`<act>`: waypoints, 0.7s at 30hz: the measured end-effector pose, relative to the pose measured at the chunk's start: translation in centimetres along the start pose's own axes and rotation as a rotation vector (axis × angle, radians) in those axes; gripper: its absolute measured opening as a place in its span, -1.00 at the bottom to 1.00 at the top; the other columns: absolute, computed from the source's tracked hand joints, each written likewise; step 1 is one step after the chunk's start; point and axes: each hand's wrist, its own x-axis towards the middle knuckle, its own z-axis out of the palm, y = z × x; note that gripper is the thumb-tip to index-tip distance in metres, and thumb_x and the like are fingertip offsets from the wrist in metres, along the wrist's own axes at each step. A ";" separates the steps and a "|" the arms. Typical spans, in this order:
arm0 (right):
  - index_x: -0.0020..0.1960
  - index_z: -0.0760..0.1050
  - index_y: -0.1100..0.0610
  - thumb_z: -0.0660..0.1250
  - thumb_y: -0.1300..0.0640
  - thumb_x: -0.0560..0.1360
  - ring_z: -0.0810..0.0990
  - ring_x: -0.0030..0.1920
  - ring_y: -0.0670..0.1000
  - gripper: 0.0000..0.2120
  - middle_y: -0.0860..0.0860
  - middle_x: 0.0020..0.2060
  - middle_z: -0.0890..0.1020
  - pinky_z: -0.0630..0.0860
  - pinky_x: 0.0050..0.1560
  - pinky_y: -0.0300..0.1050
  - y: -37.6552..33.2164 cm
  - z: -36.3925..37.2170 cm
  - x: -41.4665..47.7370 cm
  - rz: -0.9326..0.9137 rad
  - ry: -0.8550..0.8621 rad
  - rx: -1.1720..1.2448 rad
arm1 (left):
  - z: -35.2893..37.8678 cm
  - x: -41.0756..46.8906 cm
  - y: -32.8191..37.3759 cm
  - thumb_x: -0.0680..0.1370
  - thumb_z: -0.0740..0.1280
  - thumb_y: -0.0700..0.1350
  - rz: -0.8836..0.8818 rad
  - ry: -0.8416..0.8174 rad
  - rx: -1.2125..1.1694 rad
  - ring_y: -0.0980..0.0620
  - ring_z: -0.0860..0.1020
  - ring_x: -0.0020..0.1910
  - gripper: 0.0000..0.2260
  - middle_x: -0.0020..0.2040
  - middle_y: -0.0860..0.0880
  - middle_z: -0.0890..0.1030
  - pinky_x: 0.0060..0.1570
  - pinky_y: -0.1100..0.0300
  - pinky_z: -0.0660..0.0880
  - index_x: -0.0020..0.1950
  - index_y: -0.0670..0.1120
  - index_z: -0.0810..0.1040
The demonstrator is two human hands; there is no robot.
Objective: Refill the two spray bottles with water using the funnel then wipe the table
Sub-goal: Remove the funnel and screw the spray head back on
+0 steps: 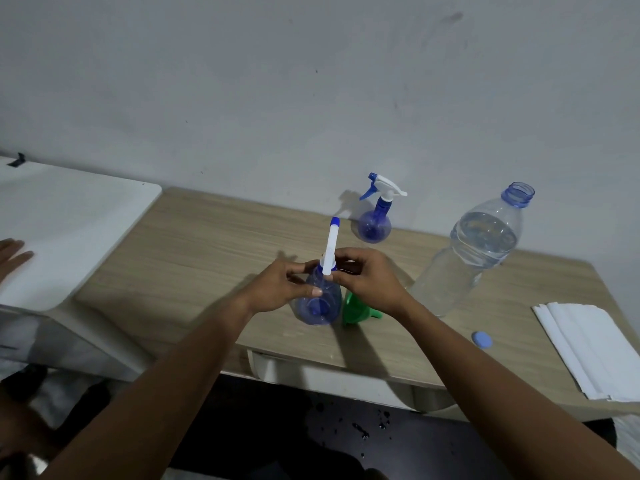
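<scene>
Head | left hand (pixel 280 285), right hand (pixel 370 282) grip spray bottle (pixel 320 303) | funnel (pixel 356 310) beside | water bottle (pixel 474 251) near

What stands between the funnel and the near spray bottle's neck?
The white spray head sits on the neck of the near spray bottle, with the left hand and right hand at its collar. The green funnel lies beside the bottle, under the right hand.

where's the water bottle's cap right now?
Head view: the blue cap lies on the table near its front edge, on the person's right side, between the open water bottle and the white paper stack.
</scene>
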 end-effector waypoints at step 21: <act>0.39 0.40 -0.19 0.65 0.01 0.33 0.63 -0.07 -0.04 -0.28 -0.33 0.21 0.54 0.64 -0.04 -0.16 -0.7 3.1 -2.5 0.026 0.073 -0.010 | 1.1 -3.4 -1.5 0.46 0.49 -0.31 -0.060 -0.026 -0.164 0.02 0.65 0.16 -0.65 0.13 -0.10 0.70 0.15 0.24 0.55 0.24 -0.19 0.62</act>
